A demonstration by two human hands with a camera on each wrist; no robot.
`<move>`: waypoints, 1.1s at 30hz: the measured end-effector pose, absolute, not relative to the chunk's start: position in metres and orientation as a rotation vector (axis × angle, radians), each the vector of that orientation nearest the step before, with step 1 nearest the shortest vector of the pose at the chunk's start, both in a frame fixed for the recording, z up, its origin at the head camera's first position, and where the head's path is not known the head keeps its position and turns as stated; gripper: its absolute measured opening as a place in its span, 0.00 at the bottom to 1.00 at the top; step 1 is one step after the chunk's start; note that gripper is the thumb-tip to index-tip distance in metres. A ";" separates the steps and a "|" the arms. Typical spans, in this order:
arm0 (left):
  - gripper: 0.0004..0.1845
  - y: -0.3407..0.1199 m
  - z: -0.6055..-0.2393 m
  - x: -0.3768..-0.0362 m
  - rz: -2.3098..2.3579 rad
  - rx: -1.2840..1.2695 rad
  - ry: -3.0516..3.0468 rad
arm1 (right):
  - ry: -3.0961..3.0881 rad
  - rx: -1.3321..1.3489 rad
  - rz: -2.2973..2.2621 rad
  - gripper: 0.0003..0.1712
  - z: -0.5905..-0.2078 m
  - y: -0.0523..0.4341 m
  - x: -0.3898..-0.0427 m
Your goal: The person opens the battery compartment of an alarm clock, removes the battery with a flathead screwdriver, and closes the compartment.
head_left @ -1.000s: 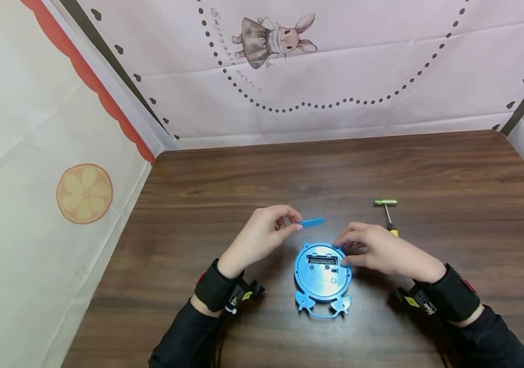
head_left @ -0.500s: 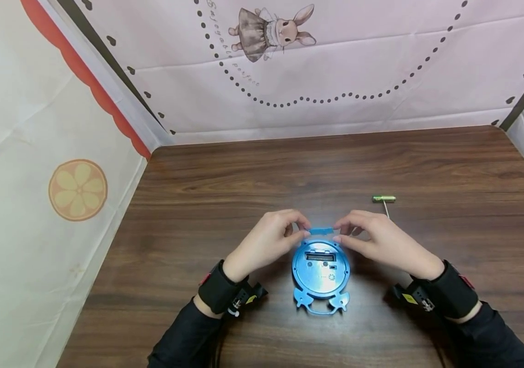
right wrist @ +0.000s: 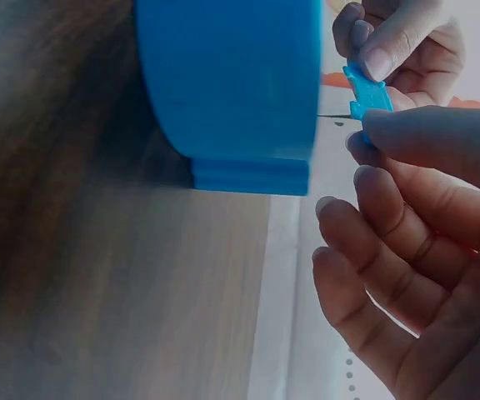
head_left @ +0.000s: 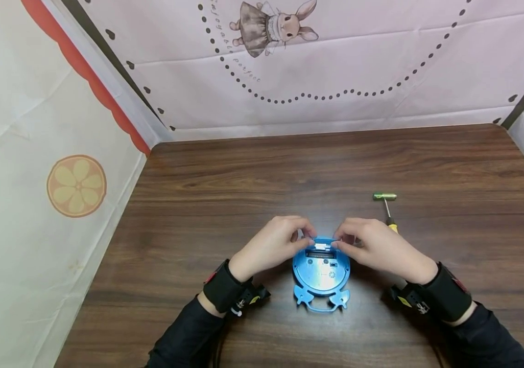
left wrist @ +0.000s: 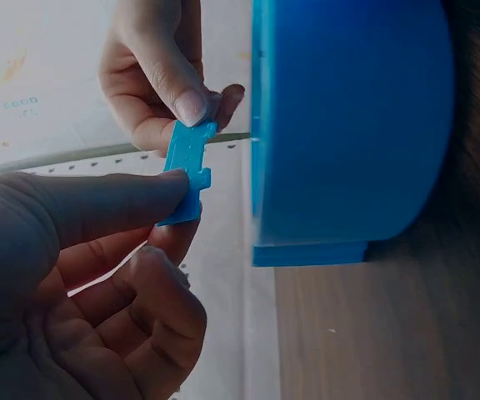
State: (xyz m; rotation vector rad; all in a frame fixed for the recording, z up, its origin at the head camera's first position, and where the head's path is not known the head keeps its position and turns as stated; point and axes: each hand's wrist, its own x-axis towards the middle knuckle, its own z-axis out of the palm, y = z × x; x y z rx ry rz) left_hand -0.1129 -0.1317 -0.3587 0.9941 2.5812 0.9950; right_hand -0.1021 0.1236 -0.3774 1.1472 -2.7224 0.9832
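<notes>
You hold the small flat blue plastic cover (head_left: pixel 325 239) just above the open slot at the far edge of the round blue plastic clock (head_left: pixel 321 271), which lies face down on the dark wooden table (head_left: pixel 262 168). Your left hand (head_left: pixel 273 245) and right hand (head_left: pixel 377 246) each pinch one end of the cover. Tilt it and its tabs may miss the slot or jam. The yellow-handled screwdriver (head_left: pixel 387 207) lies just beyond your right hand; there is open room to the left.

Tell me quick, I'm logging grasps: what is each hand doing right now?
Left hand: pinching one end of the small blue cover.
Right hand: pinching the cover's other end.
</notes>
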 end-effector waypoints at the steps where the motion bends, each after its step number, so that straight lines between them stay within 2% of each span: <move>1: 0.05 -0.132 -0.360 -0.113 0.981 1.000 2.576 | -2.732 1.150 0.981 0.02 -0.378 0.123 -0.102; 33: 0.03 -0.128 -0.369 -0.114 0.804 1.057 2.657 | -2.813 1.131 0.924 0.06 -0.385 0.115 -0.103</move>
